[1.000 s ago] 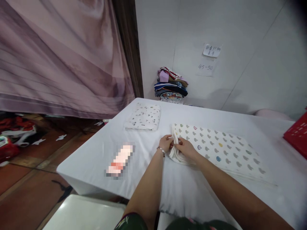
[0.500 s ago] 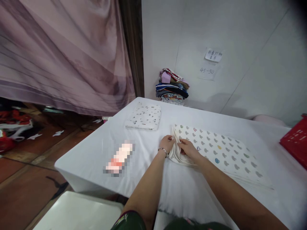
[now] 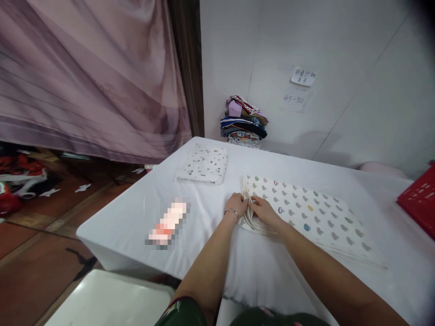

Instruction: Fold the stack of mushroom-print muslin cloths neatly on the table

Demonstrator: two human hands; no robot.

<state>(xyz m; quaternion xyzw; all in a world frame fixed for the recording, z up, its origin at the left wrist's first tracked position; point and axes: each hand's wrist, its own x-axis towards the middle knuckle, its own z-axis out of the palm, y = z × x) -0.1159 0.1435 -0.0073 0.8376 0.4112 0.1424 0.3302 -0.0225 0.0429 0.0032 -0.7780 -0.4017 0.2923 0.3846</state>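
- The left hand (image 3: 237,203) pinches the near-left corner of the patterned cloth stack (image 3: 307,216), fingers curled around the layered edges.
- The right hand (image 3: 263,209) lies on the same corner just beside the left, fingertips gripping the layers.
- The stack lies flat on the white table (image 3: 272,280), reaching away to the right.
- A folded spotted cloth (image 3: 204,164) lies farther back on the left.
- A pile of clothes (image 3: 244,121) stands against the wall.
- A red basket (image 3: 419,199) sits at the right edge.
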